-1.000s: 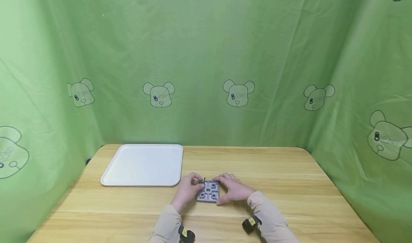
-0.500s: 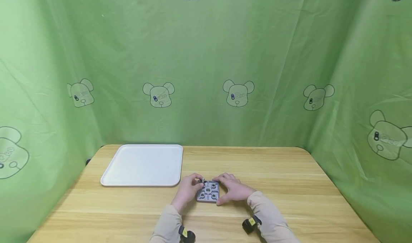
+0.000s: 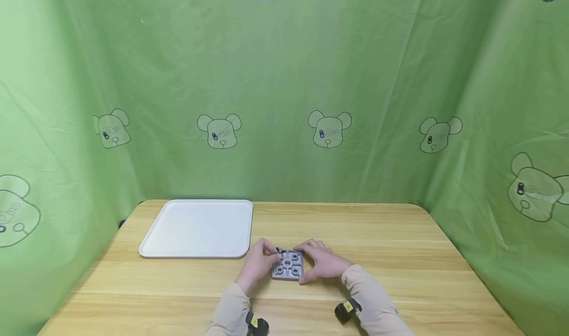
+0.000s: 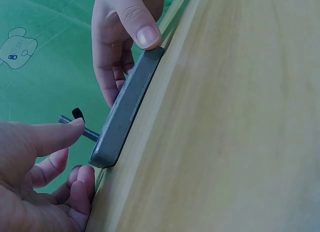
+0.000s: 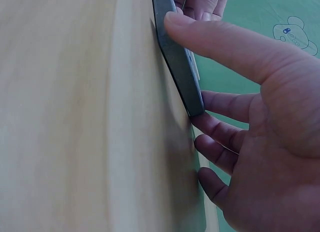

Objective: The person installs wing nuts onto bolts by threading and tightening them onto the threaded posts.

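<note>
A square grey metal plate (image 3: 288, 274) with several round sockets lies before me on the table. At its far left corner a threaded bolt (image 4: 91, 135) sticks up, with a small black wing nut-like tab (image 4: 77, 113) on it. My left hand (image 3: 257, 263) is at this bolt; in the left wrist view its straight thumb touches the tab, while the other fingers curl loosely apart from the bolt. My right hand (image 3: 323, 263) holds the plate's right side, the thumb (image 5: 179, 21) at the near corner and fingers at the far corner.
A white tray (image 3: 195, 253) lies at the back left of the wooden table (image 3: 378, 232). Green curtains (image 3: 275, 79) printed with bear heads enclose the table at the back and both sides. A black wrist camera (image 3: 344, 311) is strapped to each sleeve.
Half a second ago my left thumb and index finger pinched the bolt top; now the index finger has drawn back a little from it. My right hand and the plate stay put.
</note>
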`<state>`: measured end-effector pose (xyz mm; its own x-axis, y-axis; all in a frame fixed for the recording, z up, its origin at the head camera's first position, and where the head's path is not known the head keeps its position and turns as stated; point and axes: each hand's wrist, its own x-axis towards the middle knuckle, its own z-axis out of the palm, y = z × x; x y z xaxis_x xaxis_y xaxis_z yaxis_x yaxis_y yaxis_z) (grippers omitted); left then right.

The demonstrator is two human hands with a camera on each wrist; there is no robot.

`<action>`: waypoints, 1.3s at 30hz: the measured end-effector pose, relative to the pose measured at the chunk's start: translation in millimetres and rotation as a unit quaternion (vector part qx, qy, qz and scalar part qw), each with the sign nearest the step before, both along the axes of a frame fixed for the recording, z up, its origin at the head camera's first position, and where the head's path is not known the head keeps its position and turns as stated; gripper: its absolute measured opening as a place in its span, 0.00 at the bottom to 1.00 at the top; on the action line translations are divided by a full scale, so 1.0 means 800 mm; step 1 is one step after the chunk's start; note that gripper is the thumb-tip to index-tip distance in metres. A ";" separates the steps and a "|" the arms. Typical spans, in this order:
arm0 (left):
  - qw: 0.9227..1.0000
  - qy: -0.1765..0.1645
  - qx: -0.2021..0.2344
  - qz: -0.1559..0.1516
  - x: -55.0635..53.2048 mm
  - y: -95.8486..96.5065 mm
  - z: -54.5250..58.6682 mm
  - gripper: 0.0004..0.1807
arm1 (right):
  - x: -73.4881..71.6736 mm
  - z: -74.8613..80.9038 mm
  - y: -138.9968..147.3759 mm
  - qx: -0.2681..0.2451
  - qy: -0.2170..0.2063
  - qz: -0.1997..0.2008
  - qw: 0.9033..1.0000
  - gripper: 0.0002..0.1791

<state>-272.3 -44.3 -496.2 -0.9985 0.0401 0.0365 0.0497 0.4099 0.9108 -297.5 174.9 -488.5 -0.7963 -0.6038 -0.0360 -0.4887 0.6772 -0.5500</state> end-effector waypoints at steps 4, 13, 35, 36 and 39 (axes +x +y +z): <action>1.000 0.002 -0.011 -0.005 0.000 0.000 0.000 0.10 | 0.000 0.000 0.000 -0.001 -0.002 -0.001 1.000 0.49; 1.000 -0.004 -0.006 -0.014 -0.001 0.000 -0.001 0.11 | 0.000 0.000 0.001 -0.001 0.000 0.001 1.000 0.49; 0.999 0.019 -0.019 -0.032 -0.001 0.000 -0.003 0.10 | 0.000 0.000 0.001 0.000 0.001 0.000 1.000 0.49; 0.999 0.019 -0.020 -0.032 -0.001 0.000 -0.003 0.10 | 0.000 0.000 0.001 0.000 0.001 0.000 1.000 0.49; 0.999 0.016 -0.022 -0.030 -0.001 0.001 -0.003 0.11 | -0.001 -0.001 0.001 0.000 -0.001 -0.001 1.000 0.49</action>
